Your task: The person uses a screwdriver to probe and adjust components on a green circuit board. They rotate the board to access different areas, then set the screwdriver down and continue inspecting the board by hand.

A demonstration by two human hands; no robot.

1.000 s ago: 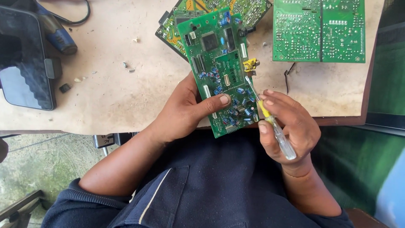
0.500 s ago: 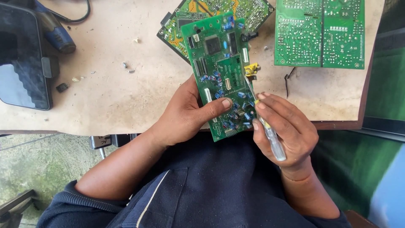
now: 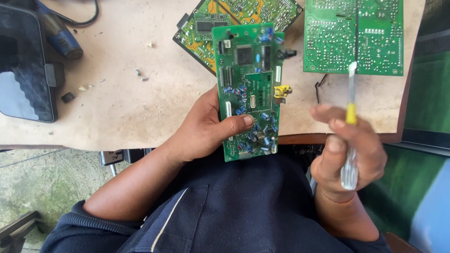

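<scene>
My left hand (image 3: 206,129) grips a long green circuit board (image 3: 248,75) by its lower left side, thumb pressed on the component face. The board stands over the table's front edge, with a yellow connector on its right side. My right hand (image 3: 349,150) is to the right of the board and apart from it. It is closed around a screwdriver (image 3: 350,136) with a clear and yellow handle, the shaft pointing up and away from me; the hand looks blurred.
A second green and yellow board (image 3: 206,26) lies on the worn table (image 3: 122,98) behind the held one. A green board with its solder side up (image 3: 354,35) lies at the back right. A dark flat device (image 3: 23,70), a blue tool (image 3: 58,33) and small screws sit on the left.
My right hand has pulled away from the board's right edge and moved right, and the screwdriver has swung up. The left hand still holds the board, now more upright.
</scene>
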